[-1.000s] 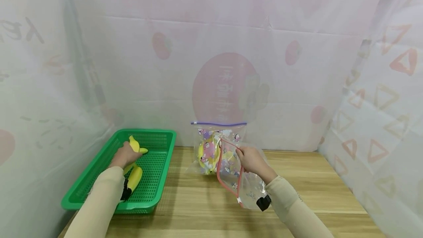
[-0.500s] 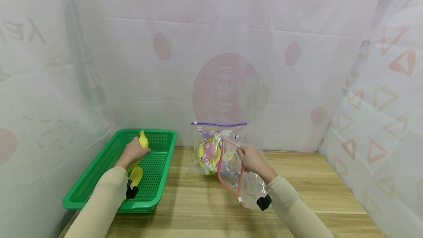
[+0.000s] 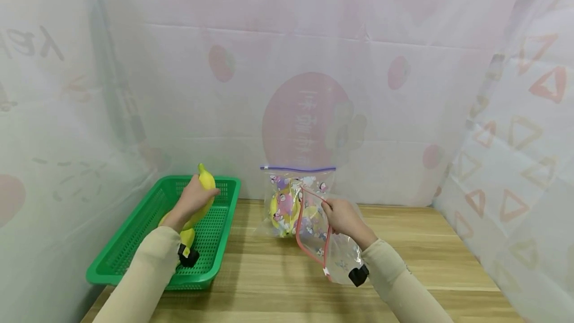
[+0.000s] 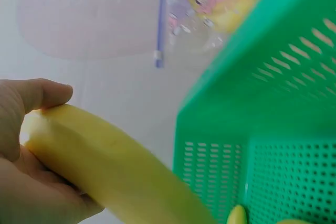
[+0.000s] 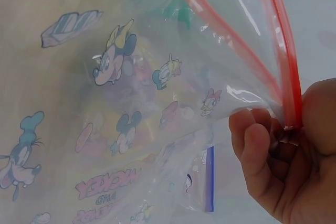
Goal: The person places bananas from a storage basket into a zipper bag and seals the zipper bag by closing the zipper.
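My left hand point(image 3: 193, 199) grips a yellow banana point(image 3: 207, 182) above the green basket point(image 3: 227, 228), stem end up. In the left wrist view, thumb and fingers wrap one end of the banana point(image 4: 115, 161), and its body slants toward the lower right. Another banana point(image 3: 187, 237) lies in the basket, partly hidden by my forearm. My right hand point(image 3: 346, 221) pinches the red zip edge of a clear printed bag point(image 3: 341, 258), whose mouth gapes toward the left. Behind it stands a clear bag with a purple zip point(image 3: 280, 206), closed along the top, with yellow things inside.
A wooden table point(image 3: 264, 273) carries the basket and both bags. White printed cloth point(image 3: 381, 113) walls in the back and both sides. A black wrist mount point(image 3: 358, 275) sits by my right cuff, against the red-zip bag.
My left hand has lifted the banana from the basket, moving up and to the right, and the banana has turned more upright. The right hand and both bags have stayed in place.
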`<move>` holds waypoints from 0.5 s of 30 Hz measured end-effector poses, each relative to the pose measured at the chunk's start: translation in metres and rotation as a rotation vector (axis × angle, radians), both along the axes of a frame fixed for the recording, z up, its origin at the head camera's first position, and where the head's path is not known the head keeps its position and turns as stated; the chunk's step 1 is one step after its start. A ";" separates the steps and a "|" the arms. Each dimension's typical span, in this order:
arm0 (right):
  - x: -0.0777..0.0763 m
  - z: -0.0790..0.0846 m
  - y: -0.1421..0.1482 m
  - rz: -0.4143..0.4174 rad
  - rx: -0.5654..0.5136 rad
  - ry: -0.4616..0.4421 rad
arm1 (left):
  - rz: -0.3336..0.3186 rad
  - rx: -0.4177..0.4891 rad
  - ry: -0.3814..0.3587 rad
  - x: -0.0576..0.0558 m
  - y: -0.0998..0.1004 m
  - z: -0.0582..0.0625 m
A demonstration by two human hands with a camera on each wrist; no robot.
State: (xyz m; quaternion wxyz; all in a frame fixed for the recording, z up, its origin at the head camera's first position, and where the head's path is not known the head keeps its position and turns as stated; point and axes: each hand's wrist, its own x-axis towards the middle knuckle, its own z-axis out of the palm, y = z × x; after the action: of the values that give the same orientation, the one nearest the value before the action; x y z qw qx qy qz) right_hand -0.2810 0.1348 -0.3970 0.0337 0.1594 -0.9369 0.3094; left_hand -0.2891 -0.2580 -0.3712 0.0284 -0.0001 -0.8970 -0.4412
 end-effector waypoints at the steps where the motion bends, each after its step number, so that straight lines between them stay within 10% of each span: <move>1: 0.000 0.000 0.000 0.001 0.001 0.000 | 0.000 0.021 -0.003 0.001 0.002 0.002; 9: -0.002 -0.003 -0.001 -0.001 -0.005 0.006 | -0.003 0.336 0.002 0.009 0.021 0.022; 15: -0.002 -0.005 -0.001 -0.001 -0.020 0.006 | -0.128 0.603 0.076 0.013 0.037 0.034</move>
State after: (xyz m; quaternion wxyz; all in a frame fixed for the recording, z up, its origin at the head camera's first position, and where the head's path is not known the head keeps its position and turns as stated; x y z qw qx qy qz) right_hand -0.2831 0.1333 -0.4025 0.0382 0.1593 -0.9337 0.3184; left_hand -0.2764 -0.2211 -0.3376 0.0331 -0.0648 -0.7222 -0.6879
